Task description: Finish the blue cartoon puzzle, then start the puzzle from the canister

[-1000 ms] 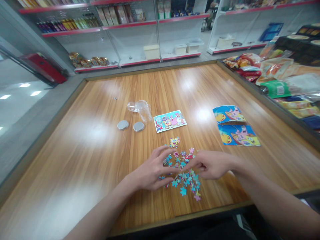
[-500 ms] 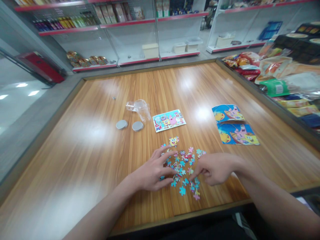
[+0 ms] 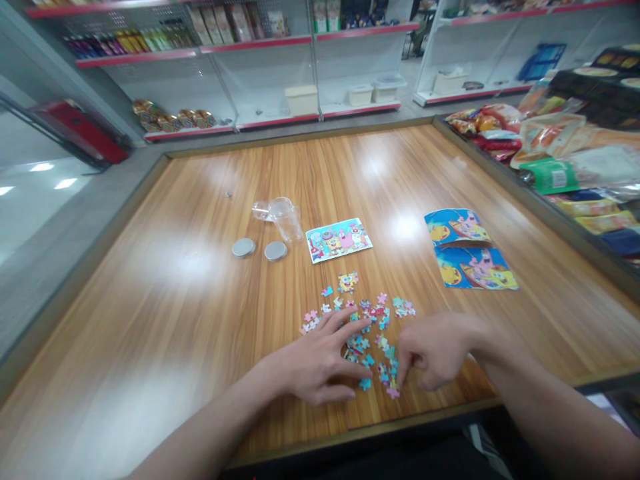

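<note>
Loose jigsaw puzzle pieces (image 3: 357, 345), mostly light blue with some pink and white, lie spread near the table's front edge. My left hand (image 3: 327, 360) rests over them with fingers spread, hiding some. To the right, my right hand (image 3: 440, 348) points its index finger down beside a pink piece (image 3: 393, 393); its other fingers are curled and nothing shows in them. Above the spread sits a small joined yellow face section (image 3: 347, 282). A joined pale cluster (image 3: 404, 307) lies beyond my right hand. Farther up is a cartoon picture card (image 3: 340, 241).
A clear plastic container (image 3: 283, 217) lies on its side behind two grey round lids (image 3: 243, 247). Two blue cartoon sheets (image 3: 475, 269) lie at the right. Packaged snacks (image 3: 555, 175) border the table's right edge. Shelves (image 3: 265, 77) stand behind.
My left hand has slid right and slightly toward me, uncovering pink and white pieces on its left. My right index finger has moved down toward the pink piece.
</note>
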The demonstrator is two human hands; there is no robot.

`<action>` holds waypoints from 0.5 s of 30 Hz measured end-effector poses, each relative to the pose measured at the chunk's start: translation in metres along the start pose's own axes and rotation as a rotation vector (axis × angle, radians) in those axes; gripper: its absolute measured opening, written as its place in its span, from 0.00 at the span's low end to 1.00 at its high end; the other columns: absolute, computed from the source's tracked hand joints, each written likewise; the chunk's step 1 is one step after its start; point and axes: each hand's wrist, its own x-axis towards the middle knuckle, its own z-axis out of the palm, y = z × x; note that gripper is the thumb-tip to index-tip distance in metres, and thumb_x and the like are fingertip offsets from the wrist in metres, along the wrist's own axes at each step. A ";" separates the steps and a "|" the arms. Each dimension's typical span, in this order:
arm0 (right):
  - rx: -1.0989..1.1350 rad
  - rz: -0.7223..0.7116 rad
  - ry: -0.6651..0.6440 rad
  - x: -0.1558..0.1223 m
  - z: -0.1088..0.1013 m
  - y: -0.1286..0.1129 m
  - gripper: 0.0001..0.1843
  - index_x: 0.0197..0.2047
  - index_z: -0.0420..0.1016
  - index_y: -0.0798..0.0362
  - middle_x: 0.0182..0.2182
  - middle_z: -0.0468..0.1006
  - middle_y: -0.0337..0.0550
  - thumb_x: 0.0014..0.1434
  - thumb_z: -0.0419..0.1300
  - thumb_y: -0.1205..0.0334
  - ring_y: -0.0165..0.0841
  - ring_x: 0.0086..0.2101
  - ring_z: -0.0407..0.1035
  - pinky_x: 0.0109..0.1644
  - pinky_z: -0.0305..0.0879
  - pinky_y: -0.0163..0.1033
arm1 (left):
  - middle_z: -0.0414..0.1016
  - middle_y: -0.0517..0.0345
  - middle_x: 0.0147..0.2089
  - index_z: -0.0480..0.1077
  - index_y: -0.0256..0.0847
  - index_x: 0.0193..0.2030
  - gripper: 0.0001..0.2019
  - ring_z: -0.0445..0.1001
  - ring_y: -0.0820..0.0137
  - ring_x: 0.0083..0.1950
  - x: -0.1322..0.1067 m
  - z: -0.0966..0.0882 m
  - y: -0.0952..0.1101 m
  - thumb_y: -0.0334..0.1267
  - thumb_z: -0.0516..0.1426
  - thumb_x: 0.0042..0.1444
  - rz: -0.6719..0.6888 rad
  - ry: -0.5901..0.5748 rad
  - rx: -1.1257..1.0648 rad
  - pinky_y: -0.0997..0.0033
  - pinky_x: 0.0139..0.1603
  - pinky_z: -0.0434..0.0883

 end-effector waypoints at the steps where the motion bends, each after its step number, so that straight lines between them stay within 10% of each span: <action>1: -0.006 0.004 0.005 0.001 0.001 -0.001 0.28 0.54 0.82 0.45 0.17 0.69 0.32 0.50 0.60 0.69 0.26 0.18 0.56 0.23 0.52 0.31 | 0.42 0.52 0.78 0.77 0.55 0.53 0.17 0.44 0.35 0.75 -0.001 -0.001 -0.001 0.47 0.65 0.57 -0.011 0.001 0.001 0.25 0.66 0.58; 10: -0.011 -0.036 0.068 0.002 0.000 -0.004 0.38 0.64 0.73 0.46 0.16 0.65 0.29 0.48 0.62 0.69 0.27 0.18 0.56 0.22 0.51 0.31 | 0.42 0.52 0.78 0.74 0.56 0.58 0.20 0.42 0.36 0.76 -0.004 -0.008 -0.002 0.48 0.63 0.59 -0.051 0.013 0.011 0.25 0.68 0.54; 15: 0.057 -0.058 -0.007 0.004 0.003 0.004 0.28 0.56 0.81 0.49 0.26 0.80 0.37 0.50 0.61 0.69 0.26 0.22 0.62 0.26 0.56 0.29 | 0.44 0.50 0.78 0.76 0.53 0.57 0.19 0.44 0.34 0.75 -0.001 0.001 -0.002 0.48 0.64 0.58 -0.004 0.006 -0.002 0.26 0.67 0.57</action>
